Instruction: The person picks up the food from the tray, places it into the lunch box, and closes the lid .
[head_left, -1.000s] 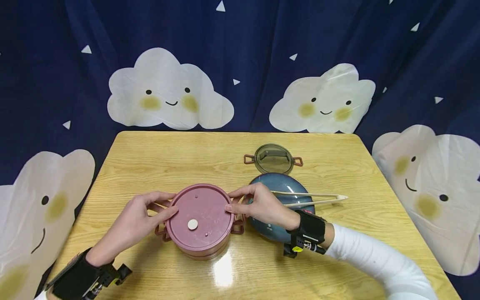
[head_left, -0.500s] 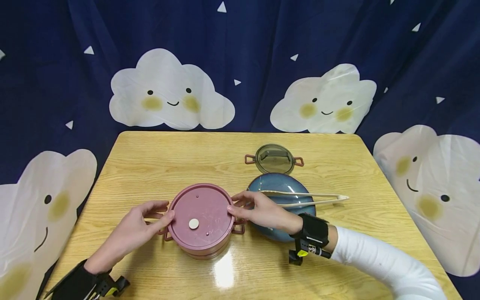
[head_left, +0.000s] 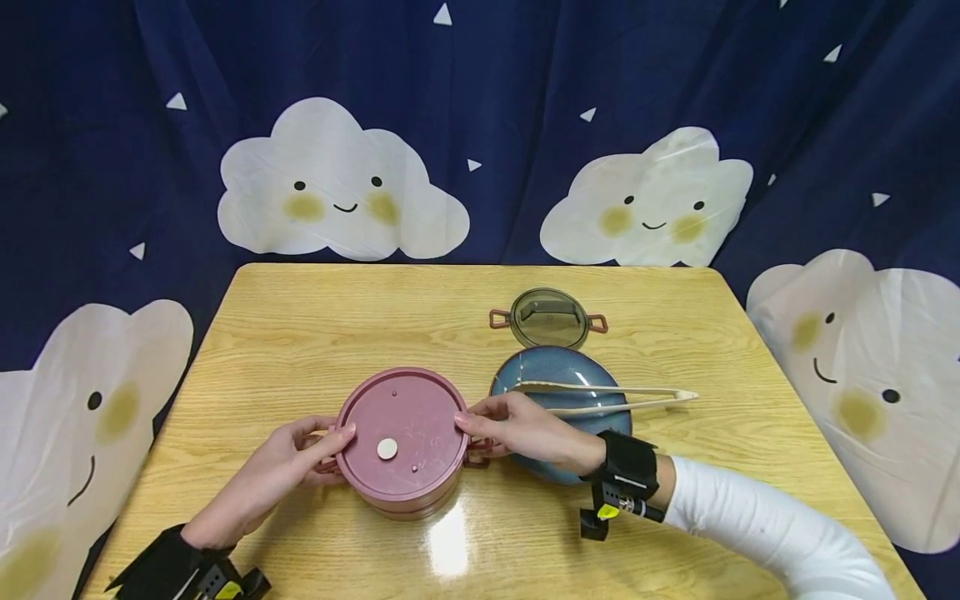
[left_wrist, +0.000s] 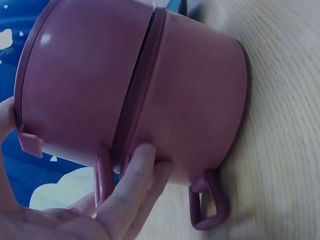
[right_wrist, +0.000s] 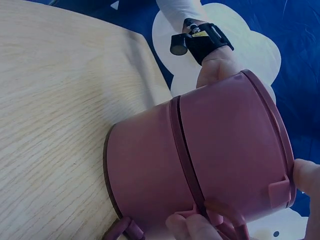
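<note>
A pink stacked pot (head_left: 435,417) stands on the table, its flat pink top bearing a round white knob (head_left: 387,448). Its upper section (left_wrist: 80,80) sits on a lower section (left_wrist: 195,100), a seam running between them. My left hand (head_left: 281,458) grips the left side: the thumb is on the top rim and the fingers curl by the upper side handle (left_wrist: 103,177), at the seam. On the right, my right hand (head_left: 532,429) holds the upper section likewise, thumb at the rim and fingertips by the opposite handle (right_wrist: 230,215). The lower handle (left_wrist: 222,205) is free of the left fingers.
Right of the pot lies a blue plate (head_left: 555,361), partly under my right hand, with light-coloured tongs (head_left: 681,395) across it. Behind it is a small see-through lid (head_left: 550,332) with brown side handles. A curtain with clouds (head_left: 337,200) closes off the table's back.
My left hand drew slightly away from the pot, then came back with its fingers lower, at the side handle. The right fingers have also slid lower to the handle. The pot has hardly moved.
</note>
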